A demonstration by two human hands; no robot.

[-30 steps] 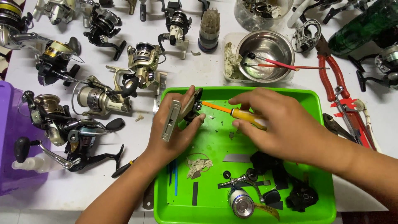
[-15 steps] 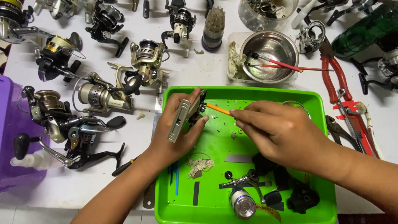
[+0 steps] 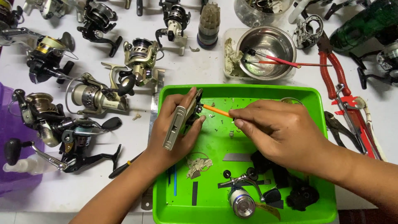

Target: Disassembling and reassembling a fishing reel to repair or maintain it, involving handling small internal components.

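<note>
My left hand [image 3: 172, 132] grips a silver-grey fishing reel body [image 3: 180, 121] over the green tray [image 3: 315, 103], tilted with its open side to the right. My right hand [image 3: 275, 130] holds an orange-handled tool [image 3: 216, 110] whose tip pokes into the reel body. Dismantled black reel parts [image 3: 290, 188], a silver spool [image 3: 241, 203] and a crank piece [image 3: 242, 179] lie in the tray's near half, below my right hand. A lump of dirty grease or debris [image 3: 199, 164] lies near my left wrist.
Several spinning reels [image 3: 93, 97] crowd the white table left of the tray. A steel bowl [image 3: 269, 47] with red-handled tools stands behind it. Red pliers [image 3: 331, 72] and other hand tools lie at the right. A purple container [image 3: 12, 166] sits at the left edge.
My right hand has slid left along the orange tool, so less of its shaft shows and the tip sits deeper in the reel body. The left hand has tilted the body slightly.
</note>
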